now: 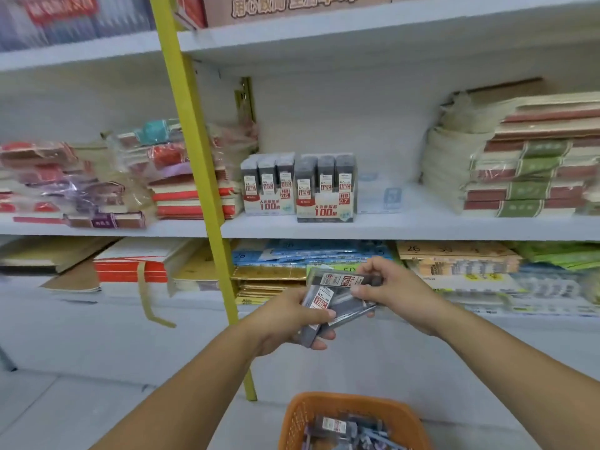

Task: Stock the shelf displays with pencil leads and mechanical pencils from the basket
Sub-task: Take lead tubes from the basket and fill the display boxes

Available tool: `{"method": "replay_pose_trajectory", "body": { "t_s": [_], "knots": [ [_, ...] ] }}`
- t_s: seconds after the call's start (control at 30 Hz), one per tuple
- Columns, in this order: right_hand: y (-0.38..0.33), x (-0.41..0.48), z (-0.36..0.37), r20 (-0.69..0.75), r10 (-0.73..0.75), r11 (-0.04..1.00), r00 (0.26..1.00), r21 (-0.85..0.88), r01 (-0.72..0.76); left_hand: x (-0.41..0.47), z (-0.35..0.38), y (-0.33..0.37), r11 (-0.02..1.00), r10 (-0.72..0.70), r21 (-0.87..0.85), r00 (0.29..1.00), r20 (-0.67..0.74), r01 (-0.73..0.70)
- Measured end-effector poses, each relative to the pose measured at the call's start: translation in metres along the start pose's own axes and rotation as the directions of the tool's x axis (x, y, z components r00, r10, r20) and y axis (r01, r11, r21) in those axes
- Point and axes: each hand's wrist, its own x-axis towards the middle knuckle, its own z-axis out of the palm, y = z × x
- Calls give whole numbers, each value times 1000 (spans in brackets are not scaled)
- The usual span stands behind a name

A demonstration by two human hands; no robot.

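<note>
White shop shelving (324, 37) fills the background. Before it, the left hand (289, 323) grips a small stack of pencil lead cases (316, 303), fingers curled beneath. The right hand (393, 287) pinches the top case (341, 280) by its end. Below them, an orange basket (297, 417) holds more cases. Two lead displays (326, 190) stand near the middle shelf's (422, 228) front edge.

A stationery shop — white shelves (389, 227) of packaged stock.

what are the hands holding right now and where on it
The left hand grips a small stack of lead cases round its lower left end; the right hand pinches the top case by its right end.
</note>
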Motion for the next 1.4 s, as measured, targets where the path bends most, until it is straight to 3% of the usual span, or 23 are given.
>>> {"method": "replay_pose_trajectory", "body": {
  "t_s": [0.13,0.27,0.5,0.63,0.8,0.93,1.1,1.2,1.3,1.4],
  "knots": [
    [-29,21,-4,-39,-44,998,998,-49,42,0,-15,28,999,46,-5,999,-5,-46],
    [-53,45,-19,-108,-57,992,993,104,68,11,-25,39,990,119,-62,984,-134,-128],
    [-122,88,-58,-384,-389,921,837,-189,341,29,-33,58,901,263,-201,853,-450,-384],
    [-146,117,-64,-343,-496,843,798,-410,348,36,-39,55,845,295,-220,769,-567,-487],
    [-151,149,-60,-253,-520,776,816,-538,328,45,-45,61,781,320,-269,732,-601,-563],
    [-144,165,-50,-111,-446,795,888,-504,337,52,-49,61,755,315,-288,711,-629,-589],
    [-134,174,-41,-29,-343,721,939,-649,243,62,-53,55,747,311,-300,711,-631,-593],
    [-131,177,-37,-43,-377,694,925,-675,251,67,-54,53,744,307,-314,719,-624,-590],
    [-127,182,-32,-50,-475,559,878,-788,258,72,-54,52,737,303,-330,726,-618,-589],
    [-123,185,-31,-71,-521,508,851,-826,242,75,-53,52,734,299,-337,727,-618,-589]
  ]
}}
